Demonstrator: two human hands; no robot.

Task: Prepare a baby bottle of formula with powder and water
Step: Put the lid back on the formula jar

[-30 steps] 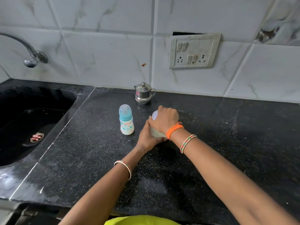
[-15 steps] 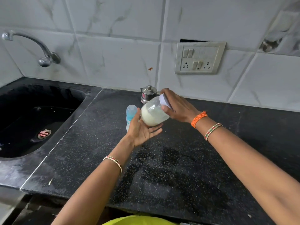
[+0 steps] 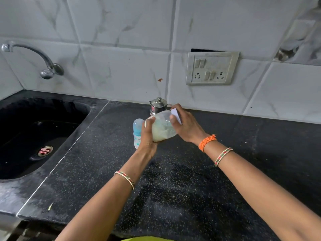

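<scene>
- You stand at a black speckled worktop (image 3: pixel 173 188) backed by white marble-look wall tiles (image 3: pixel 121 75).
- At your far left a dark sink (image 3: pixel 34 136) is set into the worktop, with a curved metal tap (image 3: pixel 34 56) on the wall above it.
- The baby bottle (image 3: pixel 137 129), with its clear cap and blue collar, stands upright on the worktop just behind your left hand, partly hidden by it.
- Your left hand (image 3: pixel 147 136) grips the base end of the powder jar (image 3: pixel 163 127), its fingers (image 3: pixel 149 121) curled round that end.
- The jar is clear, lifted off the worktop and tipped on its side, with pale powder lying along its lower wall.
- A small steel lidded pot (image 3: pixel 158 105) stands by the wall, behind the jar.
- Your right hand (image 3: pixel 187 126) grips the jar's white lid (image 3: pixel 176 114), fingers wrapped round it.
- An orange band (image 3: pixel 207 142) and a bangle sit on your right wrist.
- A switch and socket plate (image 3: pixel 211 68) is fixed to the tiles on the right.
</scene>
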